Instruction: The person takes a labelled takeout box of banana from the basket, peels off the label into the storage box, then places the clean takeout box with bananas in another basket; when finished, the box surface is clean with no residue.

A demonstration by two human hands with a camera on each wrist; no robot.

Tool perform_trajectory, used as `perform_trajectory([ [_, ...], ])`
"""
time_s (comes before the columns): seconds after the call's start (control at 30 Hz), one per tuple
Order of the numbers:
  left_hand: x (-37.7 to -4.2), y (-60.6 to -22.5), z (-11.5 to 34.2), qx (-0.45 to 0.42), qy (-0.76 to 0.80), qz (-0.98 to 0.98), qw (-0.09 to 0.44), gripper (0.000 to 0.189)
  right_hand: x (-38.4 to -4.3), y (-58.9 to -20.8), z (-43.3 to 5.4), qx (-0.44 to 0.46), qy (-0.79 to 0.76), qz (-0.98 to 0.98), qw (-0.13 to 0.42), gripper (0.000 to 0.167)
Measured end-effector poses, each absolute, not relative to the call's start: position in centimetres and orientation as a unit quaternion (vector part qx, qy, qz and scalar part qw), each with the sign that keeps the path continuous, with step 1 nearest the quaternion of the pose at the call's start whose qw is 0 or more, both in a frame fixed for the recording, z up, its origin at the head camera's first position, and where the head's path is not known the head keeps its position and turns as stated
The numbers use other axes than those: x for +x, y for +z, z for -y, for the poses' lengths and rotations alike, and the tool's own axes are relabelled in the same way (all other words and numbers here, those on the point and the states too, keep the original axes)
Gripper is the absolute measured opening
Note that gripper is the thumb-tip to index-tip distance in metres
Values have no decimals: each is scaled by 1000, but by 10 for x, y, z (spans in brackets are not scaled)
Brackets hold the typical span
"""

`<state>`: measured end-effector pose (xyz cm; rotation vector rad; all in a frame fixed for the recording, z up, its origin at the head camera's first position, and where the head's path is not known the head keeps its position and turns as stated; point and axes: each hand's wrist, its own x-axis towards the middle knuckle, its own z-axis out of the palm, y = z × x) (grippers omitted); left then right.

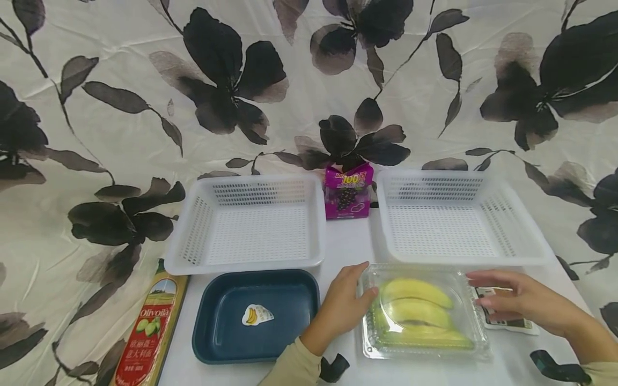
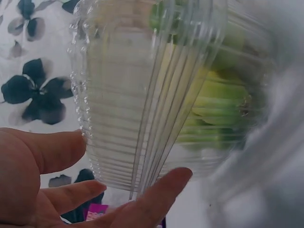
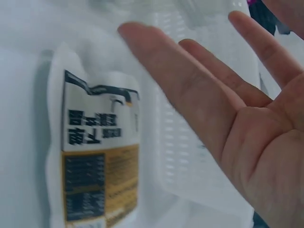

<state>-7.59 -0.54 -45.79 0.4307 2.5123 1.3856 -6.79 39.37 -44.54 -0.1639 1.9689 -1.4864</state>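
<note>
A clear plastic lidded box (image 1: 425, 343) of yellow-green bananas (image 1: 417, 311) lies at the front right of the white table. At its left side is my left hand (image 1: 345, 300). In the left wrist view, that hand's straight fingers (image 2: 156, 199) reach along the ribbed wall, with the thumb at the lid's rim. My right hand (image 1: 526, 303) is by the box's right edge, its fingers (image 3: 190, 80) extended and nothing gripped. Partly hidden below it lies a white pouch (image 3: 102, 123) with dark printing and an orange-brown band.
Two white perforated baskets (image 1: 246, 268) (image 1: 463, 261) stand at the back. Between them is a purple grape-printed packet (image 1: 348, 198). A dark blue tray (image 1: 256, 343) holds a banana-picture card (image 1: 257, 314). The red-and-gold Olivoilà pack (image 1: 149, 327) lies left. Floral cloth (image 1: 120, 123) hangs behind.
</note>
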Motion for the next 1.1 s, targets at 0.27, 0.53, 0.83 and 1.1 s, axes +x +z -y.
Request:
perform_trajectory([
  [0.27,-74,-459,3,147,470,-863,109,56,-62,-453,-388,-21,-608,-721,333,56],
  [0.53,-66,-454,6,149,479,-859,105,56,-58,-450,-382,6,-591,-740,322,59],
  [0.83,-55,-431,28,136,492,-853,104,57,-54,-429,-370,-18,-583,-743,328,58],
  [1.1,-54,-394,56,136,489,-855,106,59,-59,-402,-346,-37,-581,-750,315,57],
])
